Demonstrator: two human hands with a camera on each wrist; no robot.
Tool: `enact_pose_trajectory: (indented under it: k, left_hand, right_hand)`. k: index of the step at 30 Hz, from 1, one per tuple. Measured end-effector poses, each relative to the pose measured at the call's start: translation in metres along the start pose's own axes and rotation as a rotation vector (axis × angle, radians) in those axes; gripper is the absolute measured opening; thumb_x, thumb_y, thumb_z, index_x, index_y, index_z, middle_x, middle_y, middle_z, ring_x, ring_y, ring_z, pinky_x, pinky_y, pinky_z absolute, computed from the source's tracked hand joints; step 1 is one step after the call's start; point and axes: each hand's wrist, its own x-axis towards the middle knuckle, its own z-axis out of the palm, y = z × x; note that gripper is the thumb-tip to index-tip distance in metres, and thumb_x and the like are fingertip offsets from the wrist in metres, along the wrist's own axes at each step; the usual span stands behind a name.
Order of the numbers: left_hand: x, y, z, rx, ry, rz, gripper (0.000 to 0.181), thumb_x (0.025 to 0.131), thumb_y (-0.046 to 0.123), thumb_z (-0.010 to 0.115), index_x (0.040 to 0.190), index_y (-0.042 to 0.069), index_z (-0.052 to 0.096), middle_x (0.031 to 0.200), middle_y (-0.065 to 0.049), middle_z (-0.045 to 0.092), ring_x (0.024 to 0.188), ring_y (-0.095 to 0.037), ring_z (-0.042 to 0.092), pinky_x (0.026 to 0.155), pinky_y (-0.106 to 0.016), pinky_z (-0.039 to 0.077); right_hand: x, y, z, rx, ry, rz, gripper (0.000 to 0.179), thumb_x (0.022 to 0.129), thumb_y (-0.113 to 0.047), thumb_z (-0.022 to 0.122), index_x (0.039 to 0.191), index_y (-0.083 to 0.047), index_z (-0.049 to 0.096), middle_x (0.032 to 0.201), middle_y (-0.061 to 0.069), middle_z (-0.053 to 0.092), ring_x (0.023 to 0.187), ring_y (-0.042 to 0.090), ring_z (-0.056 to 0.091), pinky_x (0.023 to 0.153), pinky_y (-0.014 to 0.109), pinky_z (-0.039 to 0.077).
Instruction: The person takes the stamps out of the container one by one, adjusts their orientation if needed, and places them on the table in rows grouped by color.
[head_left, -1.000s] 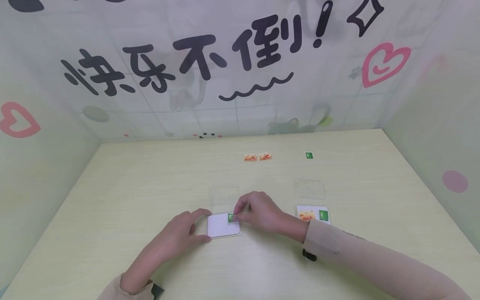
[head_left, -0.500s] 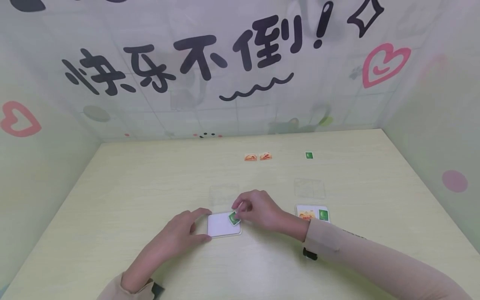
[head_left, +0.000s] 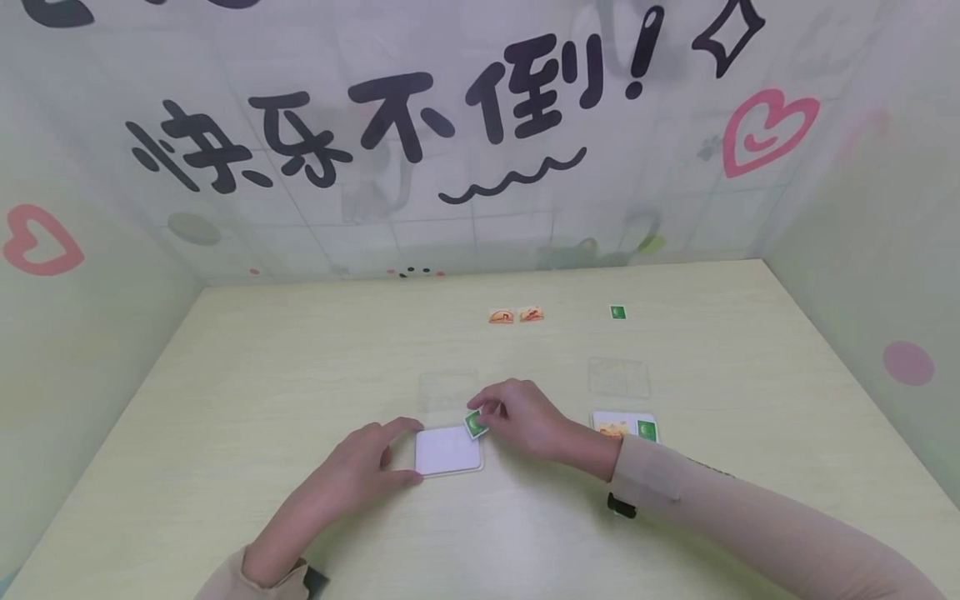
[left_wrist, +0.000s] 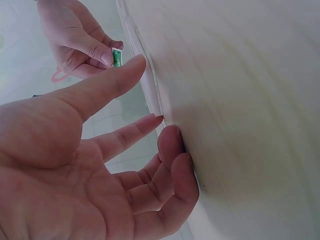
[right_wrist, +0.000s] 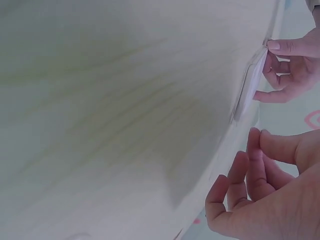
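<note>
On the table lies a white rounded card (head_left: 446, 450) with a clear rim, perhaps a shallow case. My left hand (head_left: 360, 467) holds it at the left corners, between thumb and index finger. Between thumb and index finger, my right hand (head_left: 528, 421) pinches a small green stamp-like piece (head_left: 475, 423) with a white border. That piece is tilted, over the card's upper right corner. The left wrist view shows the green piece (left_wrist: 117, 57) lifted off the white card (left_wrist: 150, 85). In the right wrist view the right fingertips meet, and the piece is hidden.
Two orange picture pieces (head_left: 516, 315) and another green piece (head_left: 618, 312) lie farther back. Clear flat covers (head_left: 618, 377) (head_left: 448, 388) rest on the table. A second white card (head_left: 624, 419) bearing an orange and a green piece is at right, partly behind the right sleeve.
The green piece, lying straight on the card's upper right corner earlier, has turned askew and come up and slightly right in my right hand. My left hand stays at the card.
</note>
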Motion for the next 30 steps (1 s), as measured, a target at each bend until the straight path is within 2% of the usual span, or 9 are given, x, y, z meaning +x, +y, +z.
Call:
enact_pose_trajectory:
  k: [4,10,17,21,24,30]
  left_hand:
    - [0.0,0.001,0.0,-0.008,0.0,-0.003,0.061,0.085,0.02,0.089,0.14,0.017,0.064,0.08,-0.004,0.051,0.074,-0.019,0.044,0.063,-0.03,0.036]
    - [-0.001,0.001,0.0,-0.019,-0.002,-0.011,0.06,0.085,0.02,0.089,0.14,0.017,0.064,0.08,-0.004,0.051,0.074,-0.019,0.044,0.063,-0.031,0.036]
    - [-0.002,0.001,0.0,-0.029,0.001,-0.007,0.06,0.085,0.019,0.089,0.139,0.017,0.064,0.079,-0.004,0.05,0.074,-0.019,0.043,0.064,-0.031,0.035]
    - [-0.001,0.0,0.0,-0.018,0.004,-0.002,0.06,0.085,0.019,0.089,0.139,0.016,0.064,0.079,-0.004,0.05,0.074,-0.019,0.043,0.063,-0.031,0.036]
    - [-0.001,0.0,0.0,-0.015,0.004,0.002,0.061,0.084,0.019,0.089,0.14,0.016,0.064,0.079,-0.004,0.05,0.074,-0.019,0.043,0.063,-0.031,0.035]
    - [-0.002,0.0,0.0,-0.02,0.001,0.006,0.06,0.085,0.019,0.089,0.139,0.016,0.064,0.078,-0.004,0.049,0.074,-0.019,0.043,0.063,-0.03,0.035]
  right_hand:
    - [0.0,0.001,0.0,-0.008,-0.004,0.011,0.02,0.098,0.004,0.066,0.116,0.005,0.075,0.095,0.009,0.074,0.078,0.01,0.057,0.07,0.021,0.049]
    - [0.0,0.002,0.0,0.004,0.0,0.026,0.018,0.099,0.004,0.067,0.114,-0.001,0.076,0.096,0.008,0.075,0.08,0.012,0.059,0.073,0.022,0.051]
    - [0.0,0.003,-0.005,0.055,0.02,0.031,0.019,0.097,0.002,0.068,0.112,-0.004,0.077,0.093,0.006,0.074,0.075,0.013,0.056,0.066,0.021,0.047]
    - [0.001,0.002,-0.008,0.082,0.027,0.06,0.018,0.096,0.003,0.071,0.111,-0.005,0.078,0.089,0.005,0.073,0.072,0.013,0.056,0.062,0.021,0.045]
    - [0.002,0.002,-0.01,0.106,0.025,0.088,0.017,0.095,0.001,0.074,0.111,-0.004,0.078,0.088,0.005,0.074,0.072,0.014,0.057,0.061,0.022,0.045]
    - [0.005,0.007,-0.015,0.142,0.029,0.092,0.016,0.095,-0.001,0.075,0.11,-0.004,0.078,0.088,0.006,0.075,0.071,0.013,0.058,0.062,0.024,0.046]
